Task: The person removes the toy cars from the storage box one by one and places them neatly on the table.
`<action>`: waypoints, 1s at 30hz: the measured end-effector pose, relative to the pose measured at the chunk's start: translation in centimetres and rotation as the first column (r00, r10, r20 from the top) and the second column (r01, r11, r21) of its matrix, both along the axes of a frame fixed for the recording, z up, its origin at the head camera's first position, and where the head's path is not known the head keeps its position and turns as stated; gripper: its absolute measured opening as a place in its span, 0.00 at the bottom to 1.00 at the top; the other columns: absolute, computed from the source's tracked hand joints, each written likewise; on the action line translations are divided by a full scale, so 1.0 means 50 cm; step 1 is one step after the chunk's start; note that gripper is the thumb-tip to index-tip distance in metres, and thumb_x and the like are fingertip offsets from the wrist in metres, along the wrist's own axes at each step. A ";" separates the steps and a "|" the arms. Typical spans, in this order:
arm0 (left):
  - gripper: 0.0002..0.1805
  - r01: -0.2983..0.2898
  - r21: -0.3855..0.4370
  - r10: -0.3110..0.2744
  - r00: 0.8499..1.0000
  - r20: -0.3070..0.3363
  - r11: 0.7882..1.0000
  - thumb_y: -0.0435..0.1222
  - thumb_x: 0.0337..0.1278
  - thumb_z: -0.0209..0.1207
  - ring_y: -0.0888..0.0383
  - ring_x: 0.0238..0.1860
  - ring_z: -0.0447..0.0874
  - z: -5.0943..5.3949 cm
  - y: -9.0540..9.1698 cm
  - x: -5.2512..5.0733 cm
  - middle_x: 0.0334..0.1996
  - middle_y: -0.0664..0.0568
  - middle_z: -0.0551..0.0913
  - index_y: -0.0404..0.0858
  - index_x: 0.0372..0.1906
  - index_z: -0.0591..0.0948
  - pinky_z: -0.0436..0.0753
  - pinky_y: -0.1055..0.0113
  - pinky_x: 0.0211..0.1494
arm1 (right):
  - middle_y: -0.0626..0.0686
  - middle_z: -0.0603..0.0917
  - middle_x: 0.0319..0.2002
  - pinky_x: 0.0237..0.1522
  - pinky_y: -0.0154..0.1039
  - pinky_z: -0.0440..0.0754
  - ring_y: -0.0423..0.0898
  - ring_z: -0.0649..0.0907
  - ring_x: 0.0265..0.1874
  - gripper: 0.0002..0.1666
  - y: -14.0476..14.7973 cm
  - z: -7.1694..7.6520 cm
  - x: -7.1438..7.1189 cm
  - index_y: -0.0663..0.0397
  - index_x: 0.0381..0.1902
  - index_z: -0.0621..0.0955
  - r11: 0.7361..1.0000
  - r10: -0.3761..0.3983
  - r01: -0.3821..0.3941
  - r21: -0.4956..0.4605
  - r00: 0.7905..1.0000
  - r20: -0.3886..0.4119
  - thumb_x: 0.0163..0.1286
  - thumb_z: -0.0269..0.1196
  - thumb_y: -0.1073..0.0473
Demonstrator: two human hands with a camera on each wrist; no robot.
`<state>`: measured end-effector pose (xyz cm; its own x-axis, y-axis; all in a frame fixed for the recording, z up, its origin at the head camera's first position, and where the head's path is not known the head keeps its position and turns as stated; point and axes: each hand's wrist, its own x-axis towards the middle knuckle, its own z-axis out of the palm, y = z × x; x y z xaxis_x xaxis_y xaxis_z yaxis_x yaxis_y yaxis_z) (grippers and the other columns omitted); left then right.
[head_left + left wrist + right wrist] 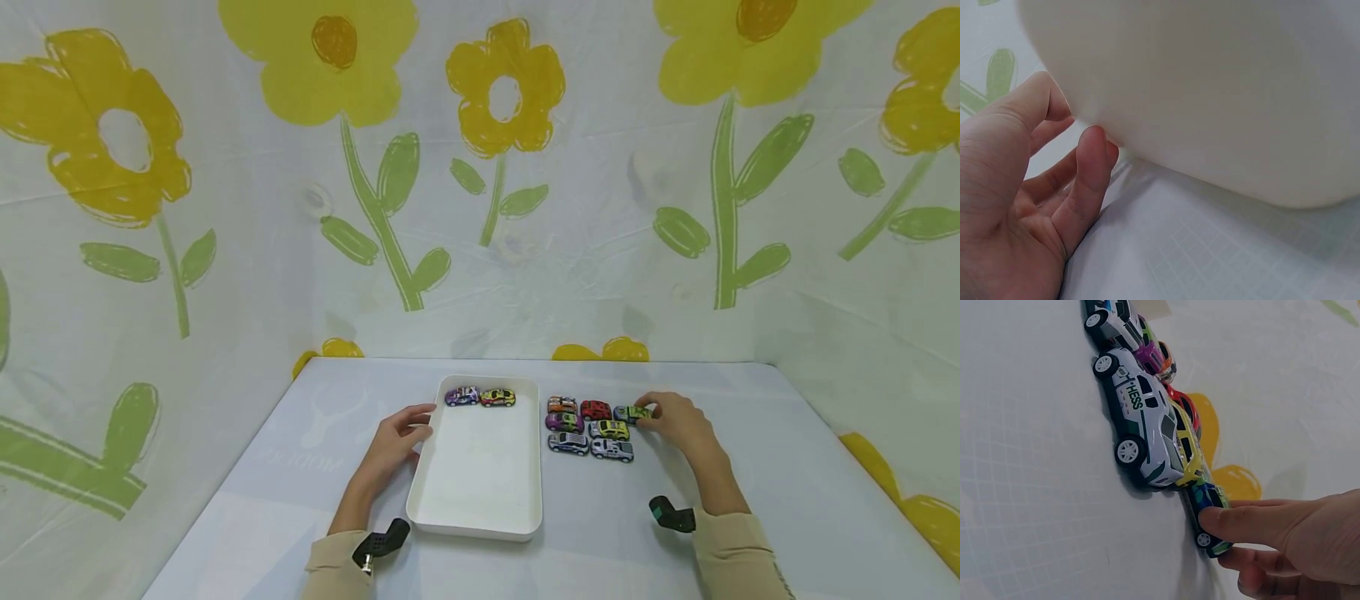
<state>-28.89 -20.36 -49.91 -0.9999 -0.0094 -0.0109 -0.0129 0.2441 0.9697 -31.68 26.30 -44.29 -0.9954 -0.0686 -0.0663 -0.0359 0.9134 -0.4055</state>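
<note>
At the far row's right end on the bench (600,517), the right hand (678,425) is pinching the blue-green car (627,413) between thumb and fingers. The red car (596,409) and yellow car (609,430) are sitting close by; a sideways drag could knock them. The left hand (393,437), fingers loosely bent, is resting at the white tray's (480,475) left wall; an uneven push could skew it.
</note>
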 end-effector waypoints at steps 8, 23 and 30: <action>0.21 0.001 -0.014 -0.001 1.000 -0.006 1.000 0.37 0.58 0.61 0.54 0.42 0.82 0.000 0.001 0.000 0.55 0.46 0.80 0.54 0.58 0.80 0.82 0.64 0.29 | 0.64 0.83 0.45 0.39 0.54 0.77 0.57 0.80 0.41 0.23 -0.003 -0.001 -0.003 0.56 0.56 0.80 1.000 -0.014 0.014 0.000 1.000 0.022 0.63 0.67 0.58; 0.23 0.017 0.013 -0.017 1.000 -0.007 1.000 0.35 0.59 0.61 0.55 0.42 0.82 -0.004 0.001 -0.002 0.56 0.44 0.80 0.49 0.60 0.79 0.82 0.65 0.28 | 0.66 0.82 0.46 0.39 0.54 0.78 0.58 0.81 0.41 0.23 -0.006 -0.003 0.003 0.57 0.57 0.80 0.999 -0.031 0.031 -0.022 0.999 0.009 0.64 0.66 0.58; 0.22 0.015 0.021 -0.015 1.000 -0.005 1.000 0.36 0.58 0.61 0.55 0.42 0.82 -0.001 0.000 -0.001 0.55 0.46 0.81 0.51 0.59 0.80 0.81 0.64 0.28 | 0.66 0.82 0.46 0.38 0.54 0.78 0.59 0.81 0.42 0.23 -0.006 -0.007 0.004 0.57 0.56 0.80 0.999 -0.039 0.039 -0.020 0.999 -0.012 0.64 0.66 0.58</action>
<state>-28.93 -20.34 -49.97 -1.0000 0.0061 -0.0065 -0.0050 0.2234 0.9747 -31.48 25.99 -44.62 -0.9981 -0.0310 -0.0527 -0.0057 0.9059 -0.4235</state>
